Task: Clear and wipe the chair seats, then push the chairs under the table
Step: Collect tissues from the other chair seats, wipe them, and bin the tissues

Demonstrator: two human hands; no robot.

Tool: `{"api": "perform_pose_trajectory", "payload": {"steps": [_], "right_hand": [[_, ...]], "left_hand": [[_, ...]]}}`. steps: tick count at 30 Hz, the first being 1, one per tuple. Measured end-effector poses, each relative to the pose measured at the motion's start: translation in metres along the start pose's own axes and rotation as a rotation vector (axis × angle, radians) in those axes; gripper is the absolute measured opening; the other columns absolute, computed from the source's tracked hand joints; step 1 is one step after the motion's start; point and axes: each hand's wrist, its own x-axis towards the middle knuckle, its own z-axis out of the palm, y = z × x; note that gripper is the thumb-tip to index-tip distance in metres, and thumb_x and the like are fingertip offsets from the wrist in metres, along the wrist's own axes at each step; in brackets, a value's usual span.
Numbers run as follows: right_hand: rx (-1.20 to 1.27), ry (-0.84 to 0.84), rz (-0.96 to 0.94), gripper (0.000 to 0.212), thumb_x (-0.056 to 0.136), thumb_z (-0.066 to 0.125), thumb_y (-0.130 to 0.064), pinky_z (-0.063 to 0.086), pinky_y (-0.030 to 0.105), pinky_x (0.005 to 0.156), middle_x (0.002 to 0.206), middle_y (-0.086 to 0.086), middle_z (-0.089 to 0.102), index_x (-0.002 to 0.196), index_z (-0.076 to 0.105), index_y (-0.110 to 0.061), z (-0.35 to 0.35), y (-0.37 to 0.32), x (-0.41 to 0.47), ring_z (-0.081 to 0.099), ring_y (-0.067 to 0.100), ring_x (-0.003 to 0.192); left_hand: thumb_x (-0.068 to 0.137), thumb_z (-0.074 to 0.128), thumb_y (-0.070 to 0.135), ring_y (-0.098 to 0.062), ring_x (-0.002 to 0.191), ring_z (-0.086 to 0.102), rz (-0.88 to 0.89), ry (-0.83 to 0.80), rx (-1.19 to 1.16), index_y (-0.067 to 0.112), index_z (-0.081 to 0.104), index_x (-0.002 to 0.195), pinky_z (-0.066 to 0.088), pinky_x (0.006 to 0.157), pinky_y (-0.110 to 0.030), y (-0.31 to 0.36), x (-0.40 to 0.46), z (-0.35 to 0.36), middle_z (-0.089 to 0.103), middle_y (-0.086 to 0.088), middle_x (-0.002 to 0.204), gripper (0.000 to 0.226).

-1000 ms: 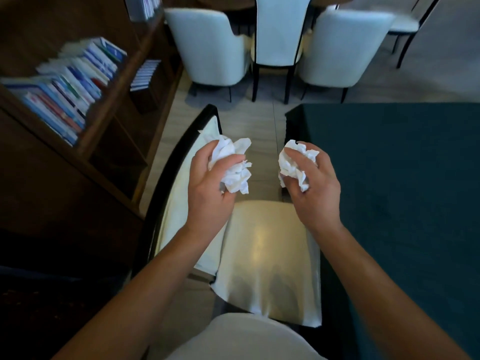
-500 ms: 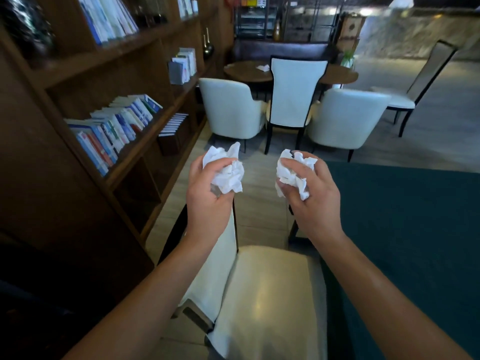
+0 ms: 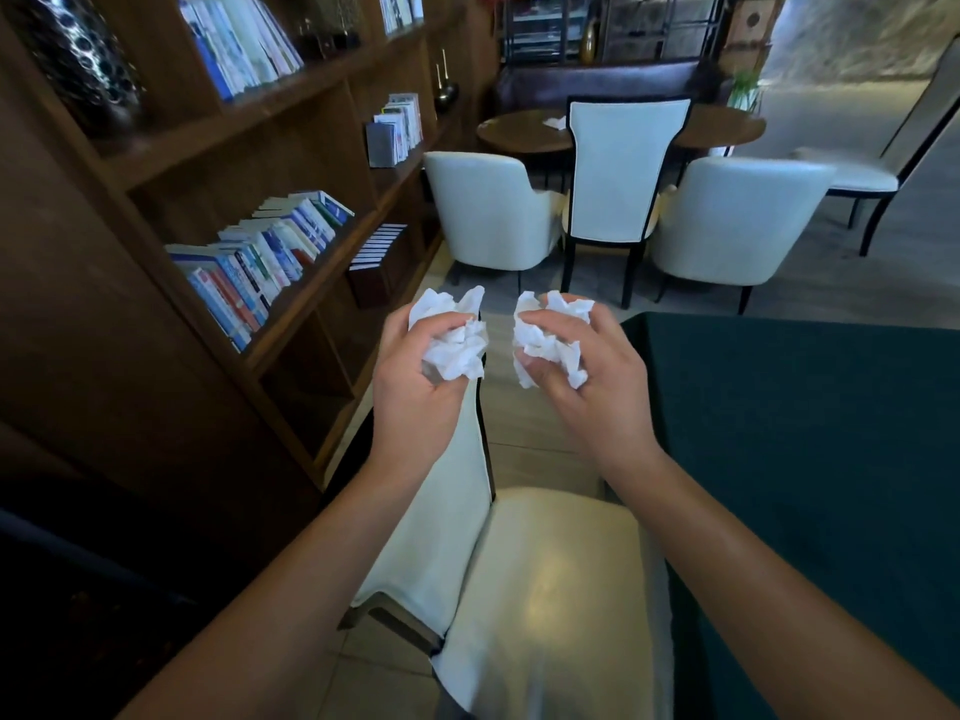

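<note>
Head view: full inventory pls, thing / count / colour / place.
crumpled tissue: 2, white, one in each hand
near chair: 1, cream seat, black-edged back, below the hands
table: 1, dark green top, right of that chair
armchairs: 2, white, by the far round table
high-back chairs: 2, white and black, far end
round table: 1, brown, far end
bookshelf: 1, dark wood, left, holding books
left hand: grips one tissue
right hand: grips the other
</note>
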Motion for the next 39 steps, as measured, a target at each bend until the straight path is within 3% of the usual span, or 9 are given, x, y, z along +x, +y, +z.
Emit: {"api": "perform_pose_trajectory", "payload": {"steps": [5,13,16,18,23,25,27,32,39], "right_hand": [[0.005,-0.011,0.078,0.027,0.090,0.070,-0.030,0.043,0.008,0.081,0.111,-0.013,0.054,0.117,0.071,-0.034,0.003,0.015,-0.003,0.057,0.005,0.102],[-0.046,0.036,0.104,0.028,0.090,0.068,-0.036,0.040,0.004,0.084,0.117,-0.011,0.056,0.119,0.069,-0.037,0.026,0.011,0.011,0.056,0.001,0.107],[-0.082,0.059,0.114,0.030,0.091,0.069,-0.034,0.036,0.000,0.088,0.125,-0.007,0.058,0.121,0.070,-0.034,0.045,0.005,0.021,0.050,-0.013,0.113],[-0.124,0.091,0.114,0.031,0.093,0.068,-0.034,0.034,-0.001,0.089,0.128,-0.004,0.059,0.123,0.071,-0.029,0.062,0.000,0.027,0.046,-0.018,0.115],[-0.184,0.154,0.176,0.027,0.097,0.071,-0.025,0.044,0.012,0.089,0.122,0.001,0.061,0.123,0.072,-0.020,0.119,-0.019,0.034,0.057,0.003,0.110],[-0.190,0.173,0.216,0.026,0.097,0.071,-0.025,0.044,0.010,0.087,0.118,0.000,0.061,0.122,0.073,-0.020,0.140,-0.026,0.035,0.056,-0.004,0.107],[-0.203,0.186,0.259,0.027,0.096,0.071,-0.027,0.044,0.009,0.086,0.118,-0.001,0.061,0.123,0.073,-0.022,0.156,-0.031,0.034,0.058,0.001,0.107],[-0.240,0.210,0.292,0.027,0.095,0.073,-0.025,0.046,0.012,0.085,0.117,0.000,0.062,0.120,0.072,-0.016,0.186,-0.041,0.032,0.059,0.007,0.105],[-0.215,0.185,0.273,0.025,0.096,0.072,-0.028,0.048,0.018,0.084,0.112,-0.004,0.060,0.120,0.073,-0.020,0.199,-0.050,0.040,0.061,0.012,0.104]], "left_hand": [[0.083,0.075,-0.007,0.019,0.120,0.046,0.010,0.035,0.015,0.047,0.061,0.106,0.043,0.091,-0.002,-0.007,0.007,-0.011,0.049,0.007,0.132,0.061],[0.083,0.074,-0.008,0.019,0.121,0.045,0.043,0.014,0.015,0.033,0.065,0.110,0.043,0.094,-0.003,-0.031,0.034,-0.035,0.049,0.002,0.136,0.049],[0.084,0.075,-0.006,0.023,0.121,0.043,0.067,-0.002,-0.012,0.031,0.066,0.109,0.042,0.093,-0.001,-0.045,0.050,-0.050,0.048,0.002,0.136,0.046],[0.083,0.076,-0.006,0.026,0.121,0.040,0.087,-0.021,-0.029,0.030,0.066,0.110,0.041,0.093,0.000,-0.059,0.062,-0.061,0.047,0.003,0.137,0.046],[0.082,0.078,-0.006,0.022,0.121,0.042,0.090,-0.092,-0.100,0.031,0.065,0.111,0.042,0.096,-0.003,-0.102,0.097,-0.095,0.048,0.005,0.135,0.048],[0.082,0.078,-0.003,0.020,0.119,0.044,0.085,-0.132,-0.140,0.032,0.065,0.111,0.042,0.095,-0.003,-0.119,0.110,-0.107,0.049,0.014,0.129,0.048],[0.083,0.079,-0.002,0.016,0.118,0.048,0.055,-0.170,-0.195,0.035,0.066,0.111,0.043,0.091,-0.003,-0.133,0.121,-0.118,0.049,0.025,0.126,0.048],[0.085,0.079,0.002,0.004,0.117,0.057,-0.027,-0.203,-0.364,0.048,0.066,0.106,0.053,0.082,-0.009,-0.157,0.132,-0.135,0.056,0.022,0.125,0.052],[0.086,0.081,0.014,-0.001,0.119,0.058,-0.052,-0.182,-0.379,0.046,0.066,0.110,0.053,0.083,-0.010,-0.167,0.134,-0.146,0.057,0.027,0.124,0.043]]}}
